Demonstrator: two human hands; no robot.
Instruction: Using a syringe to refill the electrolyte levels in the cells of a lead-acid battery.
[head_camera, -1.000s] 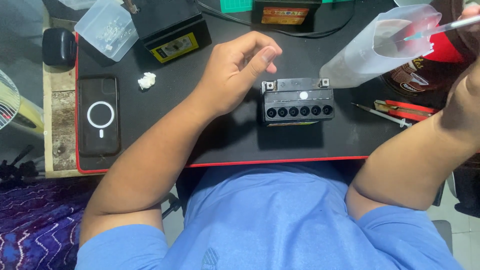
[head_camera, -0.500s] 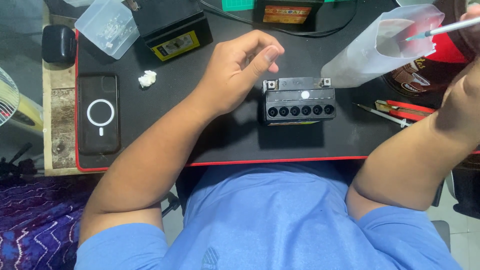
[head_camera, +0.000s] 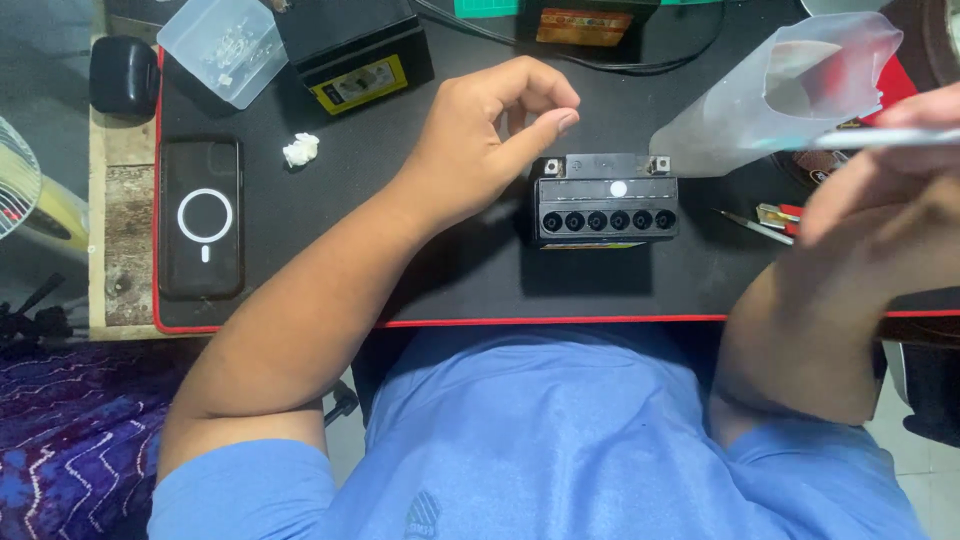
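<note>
- The left hand (head_camera: 480, 150) hovers half-curled and empty, fingertips just left of the black battery (head_camera: 605, 205).
- The battery lies on the black mat (head_camera: 300, 250), long axis left to right, six holes facing the person.
- The right hand (head_camera: 880, 200), raised well right, pinches a thin rod (head_camera: 880, 138) beside a translucent plastic bag (head_camera: 790, 90).

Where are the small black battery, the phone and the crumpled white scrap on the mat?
small black battery (head_camera: 605, 210), head view, top face above the holes.
phone (head_camera: 203, 217), head view, middle of its back.
crumpled white scrap (head_camera: 300, 149), head view, its centre.
</note>
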